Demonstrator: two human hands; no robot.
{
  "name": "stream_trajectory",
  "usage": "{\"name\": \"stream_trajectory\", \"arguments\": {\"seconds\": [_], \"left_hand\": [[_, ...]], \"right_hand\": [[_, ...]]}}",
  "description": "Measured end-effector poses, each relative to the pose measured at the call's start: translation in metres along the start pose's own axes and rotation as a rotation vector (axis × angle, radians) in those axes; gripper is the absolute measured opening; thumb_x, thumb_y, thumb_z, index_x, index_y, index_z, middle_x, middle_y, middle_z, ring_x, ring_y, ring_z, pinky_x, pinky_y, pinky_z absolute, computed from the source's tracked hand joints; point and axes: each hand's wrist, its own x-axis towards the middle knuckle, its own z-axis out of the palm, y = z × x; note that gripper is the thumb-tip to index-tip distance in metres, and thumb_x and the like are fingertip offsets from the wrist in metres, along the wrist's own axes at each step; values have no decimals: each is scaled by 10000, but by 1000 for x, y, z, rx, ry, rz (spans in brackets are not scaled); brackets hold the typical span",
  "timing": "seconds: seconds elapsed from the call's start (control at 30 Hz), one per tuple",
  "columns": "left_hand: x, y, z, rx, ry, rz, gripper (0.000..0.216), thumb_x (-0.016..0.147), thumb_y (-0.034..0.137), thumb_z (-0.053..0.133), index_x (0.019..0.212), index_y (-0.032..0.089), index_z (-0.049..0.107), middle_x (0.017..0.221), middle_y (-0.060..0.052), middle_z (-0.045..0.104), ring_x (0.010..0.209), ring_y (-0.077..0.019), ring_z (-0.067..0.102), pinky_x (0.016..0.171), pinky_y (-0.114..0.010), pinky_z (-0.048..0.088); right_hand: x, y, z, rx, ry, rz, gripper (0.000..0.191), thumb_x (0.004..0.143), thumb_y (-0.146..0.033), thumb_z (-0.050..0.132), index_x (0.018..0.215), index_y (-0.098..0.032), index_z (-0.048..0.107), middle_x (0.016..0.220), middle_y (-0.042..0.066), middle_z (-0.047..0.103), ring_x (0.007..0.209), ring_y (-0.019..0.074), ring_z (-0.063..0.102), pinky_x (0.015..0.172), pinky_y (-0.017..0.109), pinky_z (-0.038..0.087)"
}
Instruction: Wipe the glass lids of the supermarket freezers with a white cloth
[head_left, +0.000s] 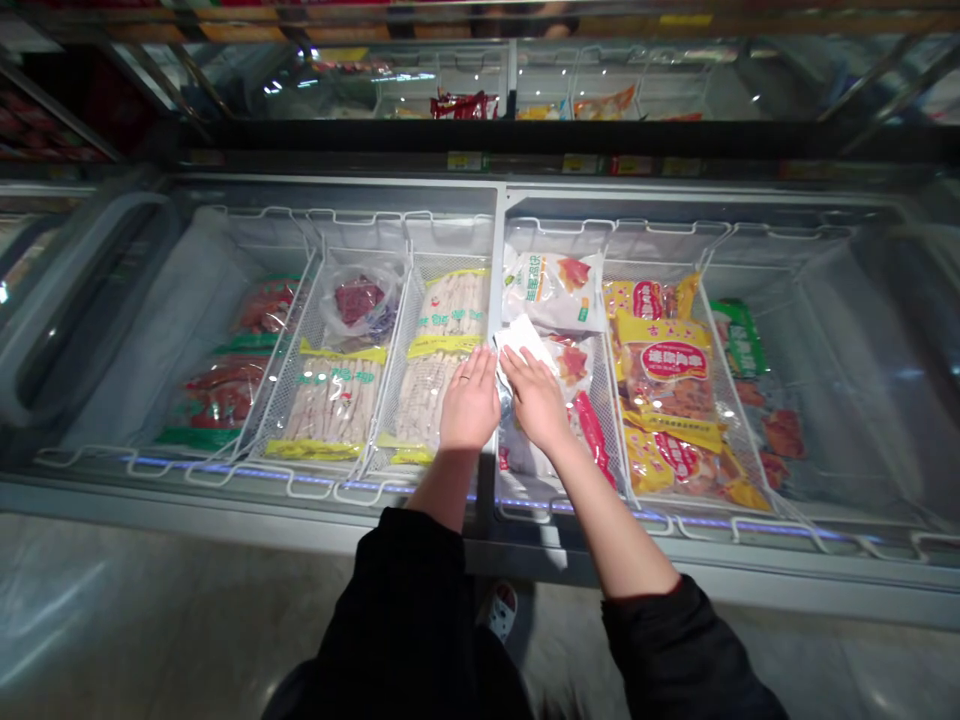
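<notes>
Chest freezer point(225, 525) spans the frame, white wire baskets point(388, 395) inside, pale upright centre bar point(498, 250) splitting it into two halves. Left half: yellow-edged clear bags point(335, 405) of pale strips nearest the bar. Right half: white printed bag point(553, 285) beside the bar, yellow-and-red bags point(675, 365) one basket over. Both forearms reach in from the near edge, black sleeves point(420, 590) pushed up. Left hand point(471, 405) is flat, palm down, just left of the bar, fingers straight and close together, holding nothing that shows. Right hand point(536, 395) is flat too, fingers slightly apart, laid on a white cloth or paper wipe point(527, 334), pressed down rather than pinched. Wipe is at the bar's right side; the part in sight sticks out past the right fingertips, away from the person. Right hand is the nearer one, touching; left fingertips are just beside the wipe's left edge. Its long axis: can't tell, right hand covers the lower part; visible outline is tilted against the bar. Smallest thing, a ring point(465, 378), is on a left finger
</notes>
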Motion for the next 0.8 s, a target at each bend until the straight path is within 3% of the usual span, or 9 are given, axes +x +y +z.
{"name": "stream_trajectory", "arguments": {"seconds": [0.1, 0.2, 0.37, 0.5, 0.7, 0.8], "left_hand": [[0, 1, -2, -7, -1, 4, 505, 980, 81, 419, 1477, 81, 507, 1557, -143, 486, 1486, -231, 410, 1252, -408, 343], [0, 1, -1, -16, -4, 4, 516, 978, 82, 419, 1489, 84, 494, 1560, -144, 481, 1490, -229, 404, 1253, -418, 343], [0, 0, 1, -6, -16, 1, 531, 971, 77, 409, 1495, 73, 491, 1572, -134, 466, 1500, -230, 384, 1258, -417, 339], [1, -1, 3, -5, -42, 0, 535, 972, 84, 398, 1500, 48, 481, 1580, -139, 454, 1508, -230, 370, 1266, -415, 322], [2, -1, 1, -33, -68, -16, 556, 970, 90, 423, 1525, 82, 455, 1601, -126, 427, 1518, -229, 349, 1270, -422, 314], [2, 0, 0, -31, -81, -24, 570, 967, 96, 436, 1538, 103, 445, 1607, -117, 419, 1523, -228, 339, 1274, -424, 309]], "right_hand": [[-30, 14, -12, -29, -71, -90, 683, 892, -20, 394, 1525, -264, 481, 1603, -3, 447, 1525, 231, 333, 1248, 496, 305], [-33, 30, -22, -69, -62, -77, 651, 923, -53, 406, 1525, -290, 480, 1598, -11, 455, 1515, 235, 355, 1238, 499, 329], [22, 29, -12, -62, 75, 100, 621, 942, -88, 400, 1530, -275, 475, 1601, 19, 449, 1518, 268, 347, 1230, 558, 316], [46, 12, 4, -4, 78, 58, 601, 947, -108, 388, 1531, -220, 477, 1607, 41, 437, 1527, 276, 326, 1242, 560, 290], [-1, 23, -11, -34, -45, -98, 572, 986, -150, 386, 1539, -280, 460, 1604, 2, 445, 1524, 240, 335, 1239, 533, 318], [-8, 38, -23, -74, -50, -86, 561, 992, -161, 397, 1532, -296, 468, 1599, -5, 453, 1518, 240, 350, 1234, 522, 332]]}}
